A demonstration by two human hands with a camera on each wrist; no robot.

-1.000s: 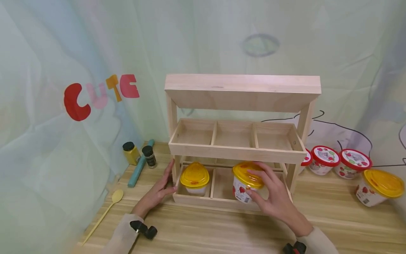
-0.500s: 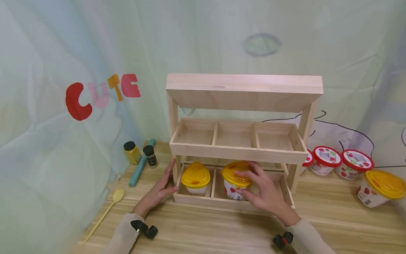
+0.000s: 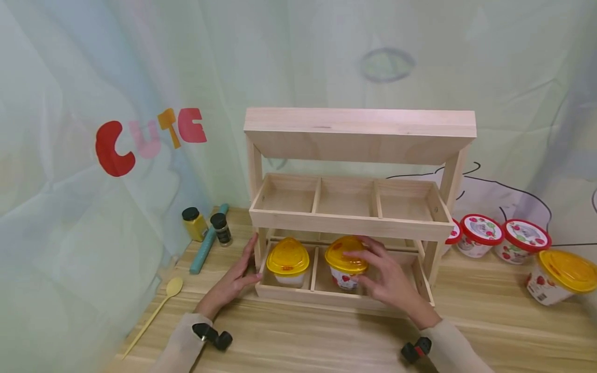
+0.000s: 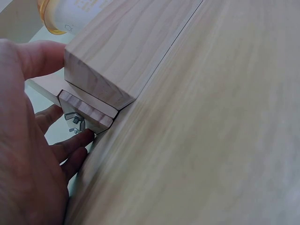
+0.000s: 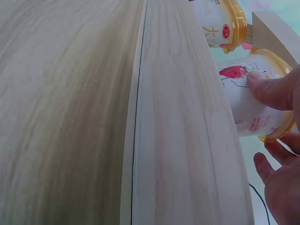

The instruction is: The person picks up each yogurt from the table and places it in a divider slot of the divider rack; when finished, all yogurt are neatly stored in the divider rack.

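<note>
In the head view a light wooden two-tier rack [image 3: 350, 225] with divided trays stands on the table. My left hand [image 3: 228, 287] touches its lower left end, fingers extended along the post and thumb at the tray's front corner. A tub with a yellow lid [image 3: 346, 255] sits upright in the middle compartment of the lower tray. My right hand [image 3: 389, 280] grips this tub from the right, thumb on its strawberry-printed side [image 5: 234, 93] and fingers at the lid. Another yellow-lidded tub [image 3: 288, 259] occupies the left compartment.
Right of the rack stand several red-lidded tubs [image 3: 480, 233] and a yellow-lidded tub [image 3: 557, 277]. To the left lie a yellow spoon [image 3: 158, 311] and a teal rod [image 3: 205, 251], beside a yellow jar [image 3: 194, 225] and a dark-capped spice jar [image 3: 221, 230]. A printed curtain [image 3: 326, 52] hangs behind.
My right hand has moved the yellow-lidded tub leftward from over the divider by the right compartment, and slightly back, down into the middle compartment. The left hand stays at the rack.
</note>
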